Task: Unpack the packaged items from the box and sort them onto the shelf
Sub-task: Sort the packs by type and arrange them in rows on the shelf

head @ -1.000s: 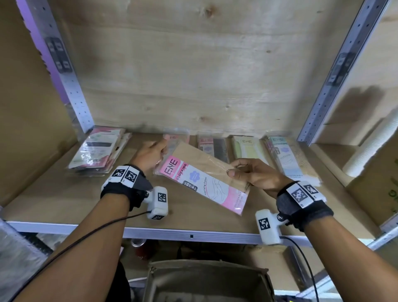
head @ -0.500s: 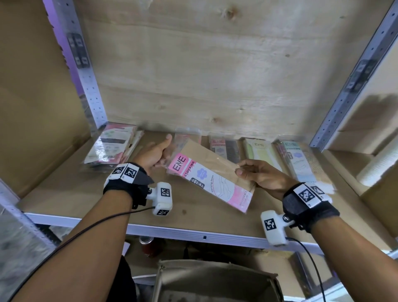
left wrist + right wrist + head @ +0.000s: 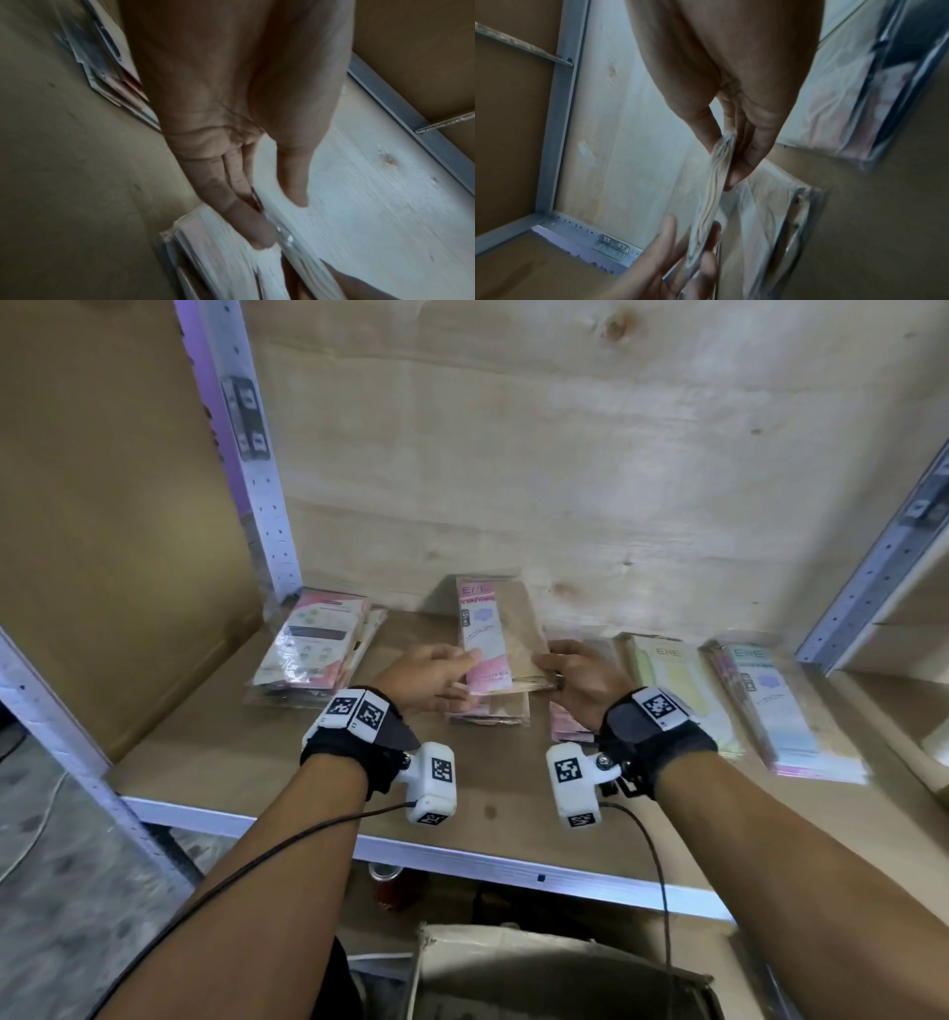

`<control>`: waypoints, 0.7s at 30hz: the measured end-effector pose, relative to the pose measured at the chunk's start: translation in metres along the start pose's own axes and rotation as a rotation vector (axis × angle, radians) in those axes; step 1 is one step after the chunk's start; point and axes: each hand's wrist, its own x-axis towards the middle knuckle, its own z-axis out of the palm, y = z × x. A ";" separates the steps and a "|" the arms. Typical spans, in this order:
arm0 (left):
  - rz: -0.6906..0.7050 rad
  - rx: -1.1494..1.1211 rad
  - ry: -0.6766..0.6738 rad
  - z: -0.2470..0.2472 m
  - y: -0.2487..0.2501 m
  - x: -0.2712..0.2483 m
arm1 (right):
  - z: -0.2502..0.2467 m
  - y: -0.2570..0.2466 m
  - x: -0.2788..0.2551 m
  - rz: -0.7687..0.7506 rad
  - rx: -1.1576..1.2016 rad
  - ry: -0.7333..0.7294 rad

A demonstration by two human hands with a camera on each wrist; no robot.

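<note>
A flat pink-and-brown ENE stocking packet (image 3: 495,634) is held lengthwise and tilted up toward the back wall, over a low stack of similar packets (image 3: 488,711) on the wooden shelf (image 3: 246,762). My left hand (image 3: 457,667) pinches its near left edge; in the left wrist view the thumb and fingers of that hand (image 3: 280,221) close on the packet's clear rim (image 3: 285,239). My right hand (image 3: 547,672) pinches the near right edge, and its thumb and fingers (image 3: 725,158) squeeze the packet's thin side (image 3: 713,182).
Other stacks lie along the back: a pink-white one (image 3: 308,649) at left, a pink one (image 3: 565,731) under my right wrist, a yellow one (image 3: 678,680) and a blue one (image 3: 780,711) at right. Metal uprights (image 3: 257,469) flank the bay. The open cardboard box (image 3: 554,973) sits below the shelf's metal front edge (image 3: 462,857).
The packet has turned from a diagonal to lengthwise and moved back over the stack. Both hands have come closer together at its near end.
</note>
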 end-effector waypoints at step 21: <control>0.044 0.370 0.160 -0.008 -0.016 0.023 | 0.012 0.018 0.025 -0.034 -0.846 0.173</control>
